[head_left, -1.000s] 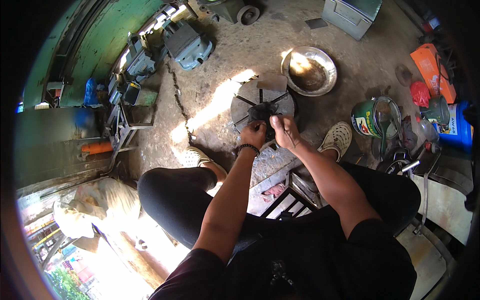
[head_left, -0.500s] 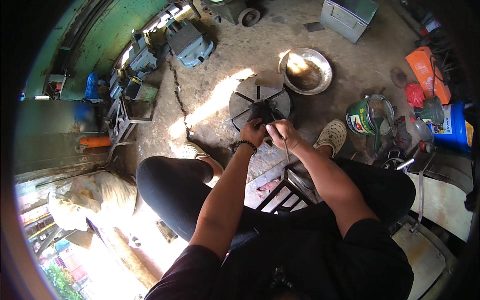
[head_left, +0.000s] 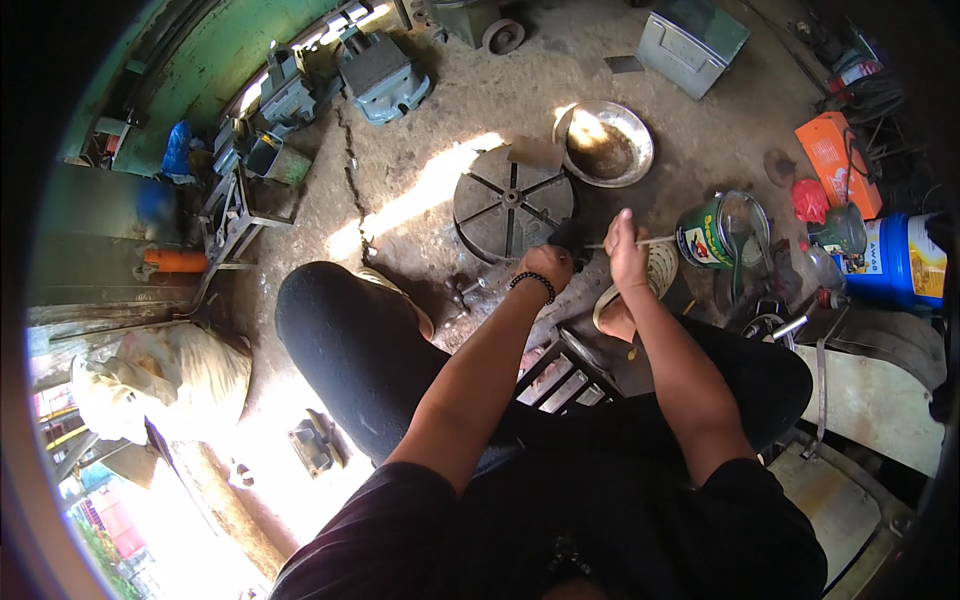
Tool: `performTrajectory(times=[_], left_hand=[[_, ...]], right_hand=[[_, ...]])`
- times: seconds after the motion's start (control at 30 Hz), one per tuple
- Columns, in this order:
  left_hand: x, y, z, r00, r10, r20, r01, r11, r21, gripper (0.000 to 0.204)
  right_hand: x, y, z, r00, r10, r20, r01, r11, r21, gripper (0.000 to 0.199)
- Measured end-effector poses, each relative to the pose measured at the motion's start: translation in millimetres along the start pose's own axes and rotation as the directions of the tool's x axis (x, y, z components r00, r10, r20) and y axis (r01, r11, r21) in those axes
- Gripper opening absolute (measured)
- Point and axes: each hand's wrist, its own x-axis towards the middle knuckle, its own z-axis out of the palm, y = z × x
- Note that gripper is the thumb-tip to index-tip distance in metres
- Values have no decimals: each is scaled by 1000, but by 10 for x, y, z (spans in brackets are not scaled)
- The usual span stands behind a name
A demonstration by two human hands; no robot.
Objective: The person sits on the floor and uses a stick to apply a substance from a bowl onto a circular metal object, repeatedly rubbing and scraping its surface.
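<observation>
My left hand (head_left: 547, 264), with a dark beaded bracelet at its wrist, is closed around a small black object (head_left: 568, 236) whose kind I cannot make out. A thin pale rod (head_left: 658, 240) runs sideways from near that object past my right hand (head_left: 627, 256). The right hand is upright with its fingers stretched out, touching or crossing the rod at the palm; its exact contact is hidden. Just beyond my left hand, a round metal disc (head_left: 490, 217) with radial slots and a central hub lies on the floor. A flat plate (head_left: 537, 153) rests at its far edge.
A shallow metal basin (head_left: 640, 165) sits beyond the disc. To the right stand a green bucket (head_left: 700, 240), a blue pail (head_left: 900, 260) and an orange box (head_left: 835, 160). Grey machine vises (head_left: 378, 75) line the far left, near a metal stand (head_left: 240, 232). A slatted black stool (head_left: 570, 375) is between my legs.
Both hands have moved right, off the disc, with the black object, uncovering the disc's hub. My right hand's fingers have straightened, and the rod has swung from slanting toward me to lying sideways.
</observation>
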Motion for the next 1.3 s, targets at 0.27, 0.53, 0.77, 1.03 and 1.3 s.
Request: performTrajectory(times=[0.27,0.53,0.77,1.03,1.3], left_hand=[[-30,-17,-417,993,-81,-91,80,997,-10,32],[0,-712,-353,924,-216,-316,172,972,-162,30],[53,-982,-289,914,-159,-374,118,984,-130,38],[-10,-952,-443,918,-288,-271,271,957,-101,39],[204,-1197,-249,816,-500,-289,410,854,-320,39]], right_hand=[[278,-510,-38,994,-98,54,82,969,233,50],[380,-699,3,945,299,132,-142,739,-658,53],[282,-1012,71,757,562,334,-362,786,-502,32],[263,-1300,530,636,564,526,-335,816,-470,18],[-141,-987,321,647,704,295,-706,698,-117,28]])
